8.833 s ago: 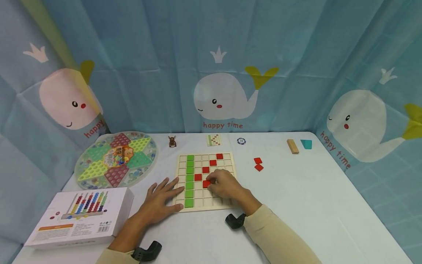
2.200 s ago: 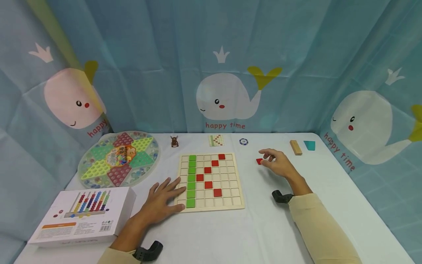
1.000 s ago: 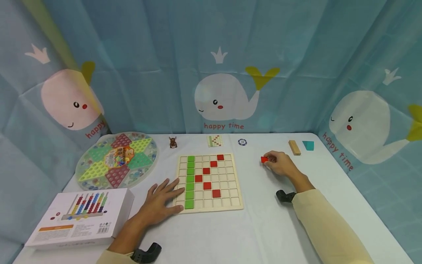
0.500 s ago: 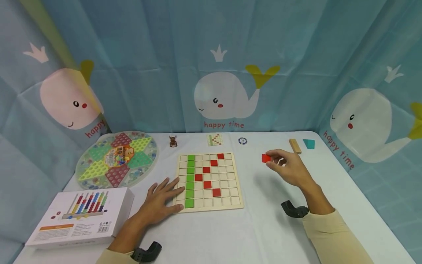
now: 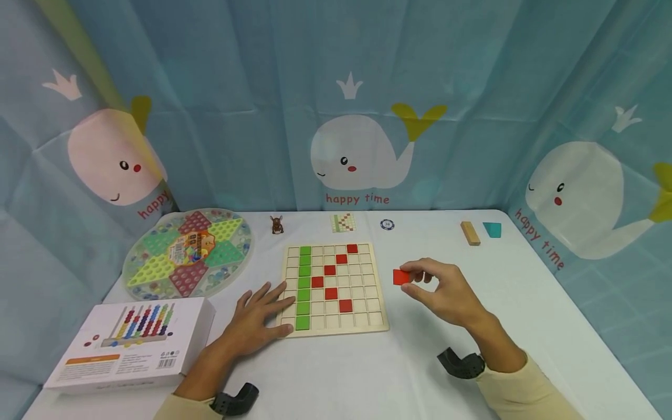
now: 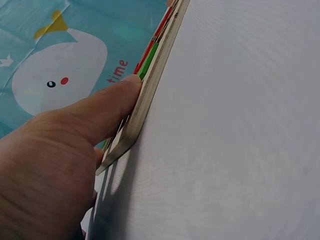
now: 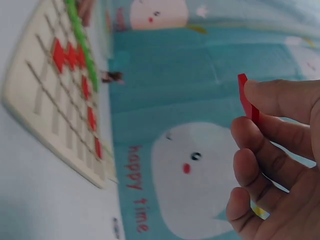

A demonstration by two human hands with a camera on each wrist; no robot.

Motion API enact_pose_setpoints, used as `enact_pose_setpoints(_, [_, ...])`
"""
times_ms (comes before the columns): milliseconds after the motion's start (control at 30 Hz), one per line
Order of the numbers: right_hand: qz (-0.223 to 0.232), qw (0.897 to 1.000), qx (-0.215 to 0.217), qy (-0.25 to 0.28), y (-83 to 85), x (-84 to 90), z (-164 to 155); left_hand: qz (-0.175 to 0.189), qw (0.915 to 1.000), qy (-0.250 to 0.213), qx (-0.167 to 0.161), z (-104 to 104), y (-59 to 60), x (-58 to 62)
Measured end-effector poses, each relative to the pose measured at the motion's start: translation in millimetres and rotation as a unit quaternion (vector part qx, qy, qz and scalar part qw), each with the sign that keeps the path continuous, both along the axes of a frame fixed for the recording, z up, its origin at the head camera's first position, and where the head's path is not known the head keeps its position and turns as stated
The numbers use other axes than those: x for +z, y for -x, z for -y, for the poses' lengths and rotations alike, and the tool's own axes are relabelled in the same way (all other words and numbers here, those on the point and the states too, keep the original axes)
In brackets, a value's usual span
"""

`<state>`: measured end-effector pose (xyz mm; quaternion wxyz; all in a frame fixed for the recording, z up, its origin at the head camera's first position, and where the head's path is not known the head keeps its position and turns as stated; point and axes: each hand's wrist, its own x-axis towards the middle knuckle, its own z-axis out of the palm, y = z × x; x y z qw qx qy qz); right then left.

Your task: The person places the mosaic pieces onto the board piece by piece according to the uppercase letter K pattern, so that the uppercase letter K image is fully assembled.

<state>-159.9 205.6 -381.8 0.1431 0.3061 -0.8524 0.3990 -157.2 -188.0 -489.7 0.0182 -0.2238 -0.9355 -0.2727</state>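
My right hand (image 5: 443, 293) pinches a red square tile (image 5: 401, 277) between thumb and fingers, held in the air just right of the wooden grid board (image 5: 362, 325). The right wrist view shows the red tile (image 7: 247, 100) edge-on at my fingertips. My left hand (image 5: 257, 321) lies with fingers spread over the board's left edge; in the left wrist view its thumb presses on the board's rim (image 6: 145, 107). A column of green tiles (image 5: 303, 294) fills one line of the grid. Several red tiles (image 5: 331, 293) sit in cells to its right, along diagonals.
Behind the board lie a pattern card (image 5: 343, 222), a small brown animal figure (image 5: 276, 224) and a poker chip (image 5: 387, 224). A wooden block (image 5: 470, 233) and a teal piece (image 5: 492, 230) are at back right. A Chinese checkers board (image 5: 157, 274) and an abacus box (image 5: 131, 344) stand left.
My right hand set a red tile lower on the board, then picked up the last two loose red pieces' spot and now carries a tile leftward toward the board. My left hand stays put.
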Motion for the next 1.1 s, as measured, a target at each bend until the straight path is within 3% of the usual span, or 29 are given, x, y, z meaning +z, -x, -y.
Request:
enact_pose_setpoints(767, [0.124,0.990,0.043,-0.044,4.6,-70.7,40,0.001,1.0000,0.001,-0.001,-2,0.9,0.1])
enact_pose_setpoints(1100, [0.158,0.985,0.048,-0.058,8.0,-87.9,42,-0.004,1.0000,0.000,-0.002,0,0.0,-1.1])
